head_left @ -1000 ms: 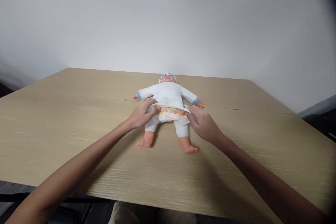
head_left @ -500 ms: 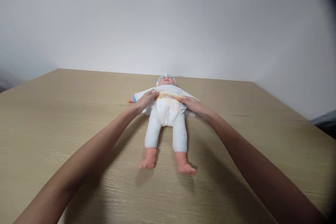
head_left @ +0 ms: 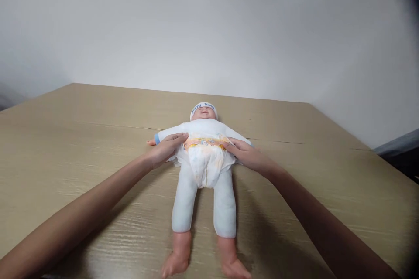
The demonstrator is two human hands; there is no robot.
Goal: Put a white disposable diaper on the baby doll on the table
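Two bare hands flank the diaper's waist: the left hand (head_left: 166, 149) and the right hand (head_left: 244, 151) touch its sides, fingers partly hidden, so whether they pinch it I cannot tell. The diaper (head_left: 207, 163) sits around the hips of the doll (head_left: 209, 126), which lies face-up on the table (head_left: 108, 148). The step in hand seems to be working at the waistband; the next move calls for even handling on both sides.

Head cam, fwd/down (above tbl (head_left: 98, 148)).
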